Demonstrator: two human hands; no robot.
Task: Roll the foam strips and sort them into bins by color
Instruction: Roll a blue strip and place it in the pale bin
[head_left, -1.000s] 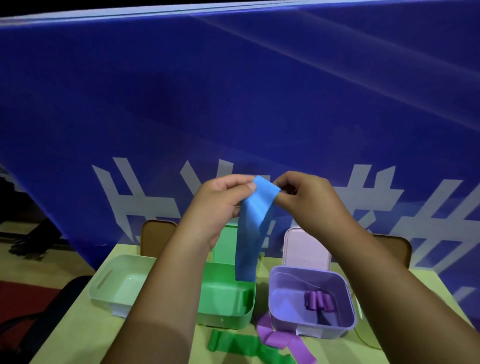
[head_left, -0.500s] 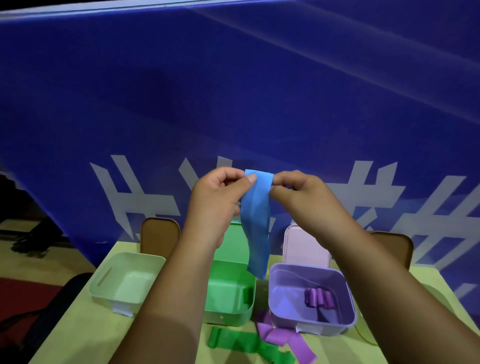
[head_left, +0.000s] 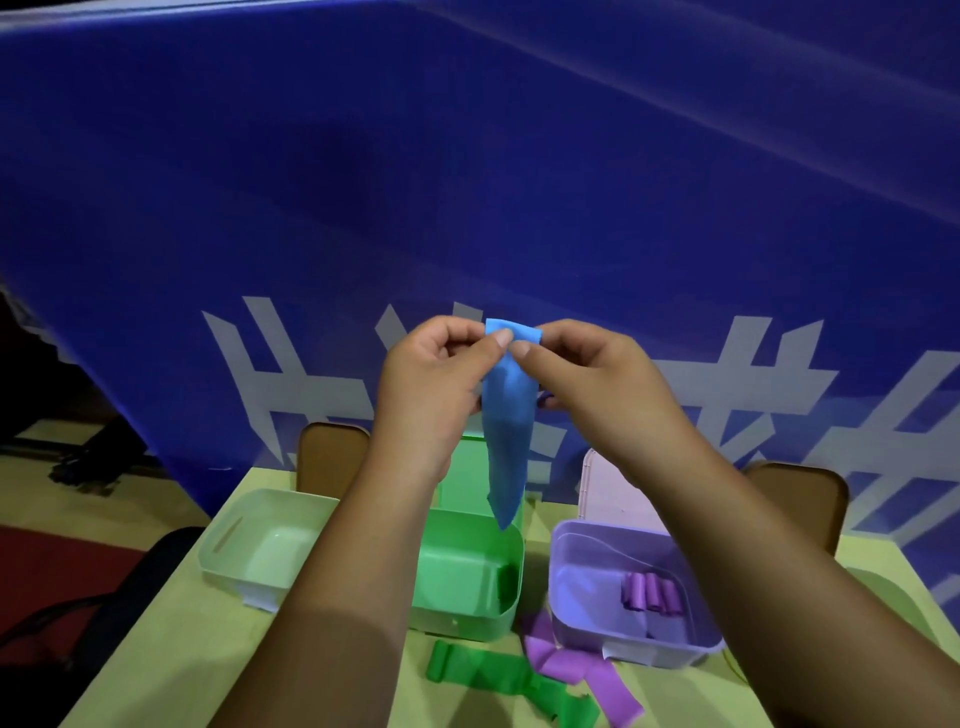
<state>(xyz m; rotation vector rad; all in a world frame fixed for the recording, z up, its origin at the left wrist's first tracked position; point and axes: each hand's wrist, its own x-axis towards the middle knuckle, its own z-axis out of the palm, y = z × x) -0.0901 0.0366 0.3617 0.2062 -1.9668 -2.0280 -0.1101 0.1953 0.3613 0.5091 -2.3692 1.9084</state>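
Both hands are up in the air here, well above the bench (head_left: 171, 665), and the blue foam strip (head_left: 506, 415) hangs between them. The left hand (head_left: 431, 384) pinches the strip's top end between thumb and curled fingers, and the right hand (head_left: 597, 384) pinches that same end from the other side, thumbs almost touching. So it's gripped at the top only, and no roll shows yet.

Now the key relation: the strip's long axis runs straight down from the hands, with its loose tail dangling toward the far edge of the green bin (head_left: 467, 623) and touching nothing. Neither hand is nearer, since both sit on that top end, so the roll looks set to begin there and travel downward, gathering the tail up toward the fingers.

Down on the bench, three bins stand in a row: a pale bin (head_left: 223, 551) toward the left edge, the green one in the middle and a purple bin (head_left: 563, 587) toward the right, with purple rolls (head_left: 652, 592) already inside it. A loose green strip (head_left: 483, 675) and a loose purple strip (head_left: 571, 670) lie at the near edge, not yet rolled.

My call is that there's plenty left to do, and the pale bin on the left-hand side looks the likely home for blue
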